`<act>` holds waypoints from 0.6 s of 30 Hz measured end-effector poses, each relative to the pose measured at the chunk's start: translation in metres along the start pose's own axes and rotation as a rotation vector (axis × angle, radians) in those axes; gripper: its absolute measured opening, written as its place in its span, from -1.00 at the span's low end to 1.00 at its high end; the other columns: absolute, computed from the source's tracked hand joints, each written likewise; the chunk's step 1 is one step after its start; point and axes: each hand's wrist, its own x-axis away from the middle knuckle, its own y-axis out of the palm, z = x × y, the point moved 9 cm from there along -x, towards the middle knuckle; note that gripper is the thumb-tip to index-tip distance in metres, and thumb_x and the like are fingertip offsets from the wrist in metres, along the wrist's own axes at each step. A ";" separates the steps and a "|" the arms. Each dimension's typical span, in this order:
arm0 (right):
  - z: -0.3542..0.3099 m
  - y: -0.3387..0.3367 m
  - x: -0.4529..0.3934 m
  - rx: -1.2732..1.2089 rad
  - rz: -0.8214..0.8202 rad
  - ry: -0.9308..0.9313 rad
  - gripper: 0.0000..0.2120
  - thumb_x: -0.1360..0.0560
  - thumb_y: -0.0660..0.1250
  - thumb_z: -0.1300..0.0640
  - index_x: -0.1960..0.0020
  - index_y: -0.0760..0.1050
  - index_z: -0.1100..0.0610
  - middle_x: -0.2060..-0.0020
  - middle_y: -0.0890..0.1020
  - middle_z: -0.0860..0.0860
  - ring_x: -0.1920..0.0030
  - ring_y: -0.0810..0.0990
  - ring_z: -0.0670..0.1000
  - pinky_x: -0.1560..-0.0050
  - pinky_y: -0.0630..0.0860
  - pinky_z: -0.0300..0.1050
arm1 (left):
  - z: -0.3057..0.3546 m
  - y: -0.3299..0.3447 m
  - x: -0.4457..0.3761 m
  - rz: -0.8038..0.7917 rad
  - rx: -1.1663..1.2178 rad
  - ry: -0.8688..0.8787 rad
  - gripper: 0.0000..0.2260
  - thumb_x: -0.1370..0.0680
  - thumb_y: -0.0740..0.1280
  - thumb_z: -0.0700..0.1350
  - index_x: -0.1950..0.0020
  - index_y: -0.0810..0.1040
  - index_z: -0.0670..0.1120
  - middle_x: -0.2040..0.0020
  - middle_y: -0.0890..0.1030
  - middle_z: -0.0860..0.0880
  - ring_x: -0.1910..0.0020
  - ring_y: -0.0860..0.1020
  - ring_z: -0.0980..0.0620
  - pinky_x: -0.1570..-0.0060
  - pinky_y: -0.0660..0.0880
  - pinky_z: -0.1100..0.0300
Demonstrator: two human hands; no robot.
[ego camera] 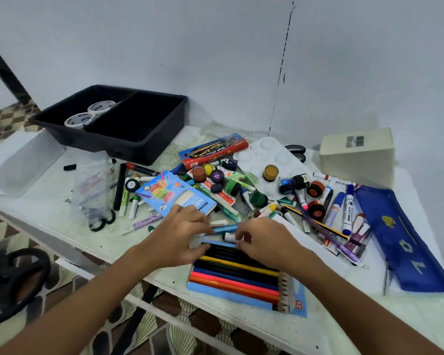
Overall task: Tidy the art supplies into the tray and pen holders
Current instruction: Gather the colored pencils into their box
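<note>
An open blue box of coloured pencils (239,283) lies at the table's front edge, pencil points to the right. My left hand (178,237) and my right hand (264,242) both grip the far end of this box, fingers curled over its edge. Behind them a heap of markers, crayons and paint pots (267,190) covers the middle of the table. A second blue pencil box (174,193) lies just beyond my left hand. The black two-part tray (113,129) stands at the back left with two tape rolls (87,115) in its left compartment.
A white paint palette (264,152), a red marker box (213,149), a cream box (356,157) and a blue pencil case (400,239) lie to the right. A clear lid (21,160) and a clear bag (92,190) sit left. Black scissors (10,283) lie on the floor.
</note>
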 end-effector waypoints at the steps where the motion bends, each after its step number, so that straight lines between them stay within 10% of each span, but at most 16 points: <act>1: -0.002 -0.002 -0.002 -0.028 -0.007 -0.004 -0.81 -0.53 0.32 -0.03 -0.08 0.56 0.03 0.06 0.64 -0.04 0.04 0.56 0.00 0.09 0.48 -0.11 | -0.010 -0.008 0.000 0.011 -0.008 -0.025 -0.69 -0.43 0.38 0.10 -0.07 0.66 -0.04 0.04 0.59 0.03 0.01 0.52 -0.02 0.05 0.40 -0.03; 10: -0.066 0.054 0.008 0.132 -0.074 -0.304 -0.29 -0.49 0.20 -0.36 -0.53 0.12 -0.10 -0.54 0.13 0.05 -0.50 0.12 0.10 -0.41 0.18 0.12 | -0.091 0.025 -0.018 -0.491 -0.255 -0.009 -0.11 -0.40 0.37 0.26 -0.57 -0.07 0.15 -0.59 -0.11 0.07 -0.55 -0.16 -0.02 -0.44 -0.07 -0.23; 18: -0.065 0.082 0.015 0.299 -0.093 -0.294 -0.26 -0.51 0.07 -0.37 -0.56 -0.15 -0.17 -0.58 -0.09 -0.04 -0.56 -0.09 0.13 -0.41 0.06 0.25 | -0.093 0.027 -0.032 -0.446 -0.191 0.158 -0.09 -0.36 0.43 0.28 -0.57 0.06 0.06 -0.57 0.07 0.01 -0.54 -0.05 0.03 -0.45 -0.07 -0.14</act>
